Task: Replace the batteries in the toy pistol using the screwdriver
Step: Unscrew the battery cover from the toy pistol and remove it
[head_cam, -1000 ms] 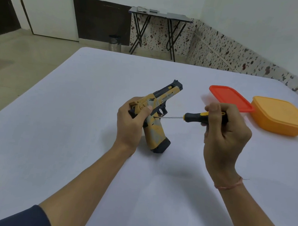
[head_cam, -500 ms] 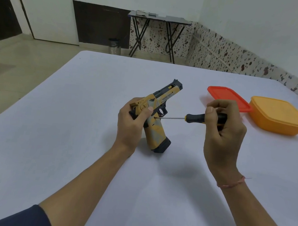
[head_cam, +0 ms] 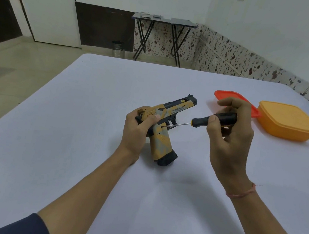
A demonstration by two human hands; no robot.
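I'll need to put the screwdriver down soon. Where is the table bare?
Bare: the wide stretch of table left of the left hand, the near strip between the forearms, and beyond the pistol to the far edge. Crowded: the right, where the right hand and screwdriver sit close to the red lid and orange box.

A plain domestic room is suggested: far beyond the fingers (head_cam: 234, 104), a folding table (head_cam: 170, 20), a small bin (head_cam: 118, 48), a white door (head_cam: 47, 4) and a flower-patterned wall strip (head_cam: 234, 54) are seen.
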